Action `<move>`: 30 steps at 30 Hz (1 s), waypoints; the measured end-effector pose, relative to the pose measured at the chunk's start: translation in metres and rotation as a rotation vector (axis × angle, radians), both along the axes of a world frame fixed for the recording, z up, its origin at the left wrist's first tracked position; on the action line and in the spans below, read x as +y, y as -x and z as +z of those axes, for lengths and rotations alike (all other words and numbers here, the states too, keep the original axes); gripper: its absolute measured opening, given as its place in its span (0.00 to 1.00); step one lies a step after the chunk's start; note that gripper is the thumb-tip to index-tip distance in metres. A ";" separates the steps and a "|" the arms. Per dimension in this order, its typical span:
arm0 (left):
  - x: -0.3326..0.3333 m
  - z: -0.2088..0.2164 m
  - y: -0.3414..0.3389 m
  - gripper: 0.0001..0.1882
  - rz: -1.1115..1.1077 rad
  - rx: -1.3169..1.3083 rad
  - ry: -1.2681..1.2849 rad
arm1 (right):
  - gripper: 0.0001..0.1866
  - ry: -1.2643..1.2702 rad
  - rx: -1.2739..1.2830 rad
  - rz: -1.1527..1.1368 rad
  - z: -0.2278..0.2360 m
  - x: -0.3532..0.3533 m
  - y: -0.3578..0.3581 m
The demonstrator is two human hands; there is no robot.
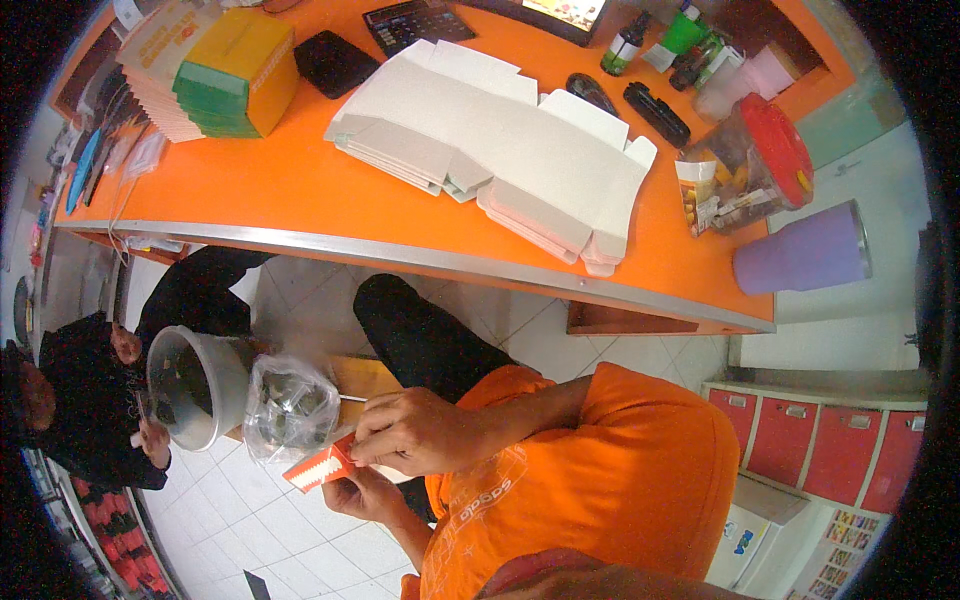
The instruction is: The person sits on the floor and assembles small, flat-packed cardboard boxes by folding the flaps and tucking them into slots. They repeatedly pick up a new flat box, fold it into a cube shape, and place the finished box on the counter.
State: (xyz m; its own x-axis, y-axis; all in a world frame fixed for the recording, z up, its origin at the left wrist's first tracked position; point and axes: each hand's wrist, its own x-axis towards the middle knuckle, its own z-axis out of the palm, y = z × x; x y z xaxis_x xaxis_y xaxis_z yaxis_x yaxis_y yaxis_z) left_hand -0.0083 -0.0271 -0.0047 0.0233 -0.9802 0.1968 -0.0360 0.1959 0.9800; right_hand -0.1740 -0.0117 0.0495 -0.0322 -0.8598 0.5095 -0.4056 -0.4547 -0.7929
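Note:
My left hand (369, 495) pinches a small red-orange and white printed paper piece (322, 468), perhaps a packet or folded card. My right hand (402, 430) is closed above it, its fingertips at the piece's upper edge. A thin white stick (351, 399) juts out beside the right hand's knuckles; whether that hand grips it is unclear. Just beyond my hands sits a clear plastic bag (288, 402) with dark greenish contents. Next to it stands a translucent white tub (222, 385).
Above is an orange desk (280, 190) with a metal edge. It bears flattened white cartons (470, 120), yellow-green boxes (235, 75), a red-lidded jar (765, 155) and a purple tumbler (805, 250). A person in black (95, 400) works at left beside the tub. Red lockers (785, 440) stand right.

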 end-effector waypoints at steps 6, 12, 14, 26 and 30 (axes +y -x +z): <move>-0.001 0.007 0.014 0.26 0.173 -0.151 0.006 | 0.07 0.053 -0.054 -0.034 -0.006 -0.004 -0.001; 0.003 0.023 0.024 0.17 0.189 -0.318 0.086 | 0.06 0.032 -0.084 -0.048 -0.006 -0.005 -0.001; 0.000 0.020 0.020 0.17 0.156 -0.264 0.122 | 0.07 0.019 -0.081 -0.002 -0.005 -0.007 0.004; 0.011 0.014 0.029 0.24 -0.046 0.115 -0.029 | 0.26 -0.085 -0.289 0.260 -0.015 -0.010 0.013; 0.009 0.020 0.029 0.22 0.044 -0.110 0.027 | 0.30 0.007 -0.323 0.327 -0.025 -0.010 0.014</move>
